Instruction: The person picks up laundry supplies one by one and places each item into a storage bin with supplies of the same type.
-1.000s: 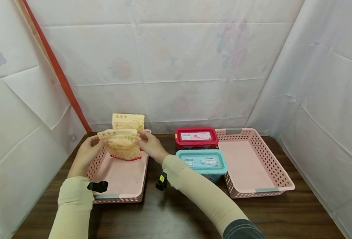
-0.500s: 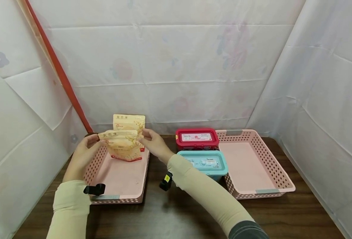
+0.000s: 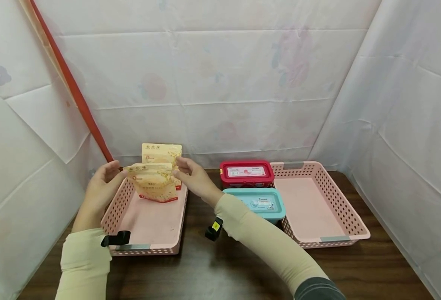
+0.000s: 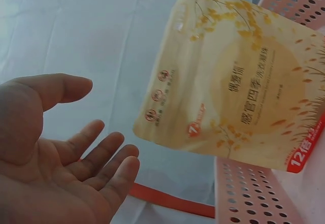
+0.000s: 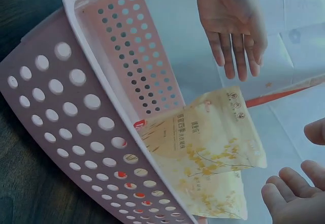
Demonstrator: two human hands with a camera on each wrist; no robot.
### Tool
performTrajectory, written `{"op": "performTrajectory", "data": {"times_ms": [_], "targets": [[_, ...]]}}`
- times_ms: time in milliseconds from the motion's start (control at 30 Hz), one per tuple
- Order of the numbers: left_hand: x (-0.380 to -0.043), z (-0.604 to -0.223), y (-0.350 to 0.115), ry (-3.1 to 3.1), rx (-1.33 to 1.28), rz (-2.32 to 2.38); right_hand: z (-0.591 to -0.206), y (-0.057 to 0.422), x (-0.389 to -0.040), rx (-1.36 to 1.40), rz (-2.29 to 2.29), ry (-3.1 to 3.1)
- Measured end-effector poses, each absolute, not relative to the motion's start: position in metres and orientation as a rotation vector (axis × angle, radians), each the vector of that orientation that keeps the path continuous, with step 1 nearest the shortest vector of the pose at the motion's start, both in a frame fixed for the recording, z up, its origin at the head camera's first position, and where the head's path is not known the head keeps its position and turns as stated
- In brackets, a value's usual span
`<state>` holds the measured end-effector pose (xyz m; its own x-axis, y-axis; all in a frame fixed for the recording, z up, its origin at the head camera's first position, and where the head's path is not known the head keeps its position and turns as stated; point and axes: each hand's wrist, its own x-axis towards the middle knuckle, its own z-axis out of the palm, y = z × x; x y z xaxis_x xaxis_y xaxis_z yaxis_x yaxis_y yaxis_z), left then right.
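Observation:
A cream pouch with a red bottom edge stands upright in the left pink basket, its side lettered and dotted with yellow blossom. Behind it a matching pouch rises, partly covered by the front one. My left hand is to the left of the front pouch; its fingers are spread and clear of it in the left wrist view. On the other side my right hand has relaxed fingers, and a gap separates it from both pouches in the right wrist view.
Right of the left basket, a red-lidded tub and a light-blue-lidded tub sit against a second pink basket. All stand on a dark wooden table. White cloth hangs behind and at both sides.
Both hands have come away from the front pouch's upper edges, the left hand leftward and the right hand rightward. The pouch stays standing. Tubs and baskets have not moved.

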<state>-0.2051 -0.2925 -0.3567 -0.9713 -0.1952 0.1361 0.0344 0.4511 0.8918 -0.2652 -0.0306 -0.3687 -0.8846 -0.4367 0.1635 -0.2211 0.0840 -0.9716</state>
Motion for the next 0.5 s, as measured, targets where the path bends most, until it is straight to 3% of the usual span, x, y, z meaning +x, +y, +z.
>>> {"op": "performTrajectory", "data": {"times_ms": [500], "targets": [[-0.196, -0.344, -0.286, -2.463, 0.072, -1.498, -0.362, -0.014, -0.259, -0.697, -1.932, 2.177]]}}
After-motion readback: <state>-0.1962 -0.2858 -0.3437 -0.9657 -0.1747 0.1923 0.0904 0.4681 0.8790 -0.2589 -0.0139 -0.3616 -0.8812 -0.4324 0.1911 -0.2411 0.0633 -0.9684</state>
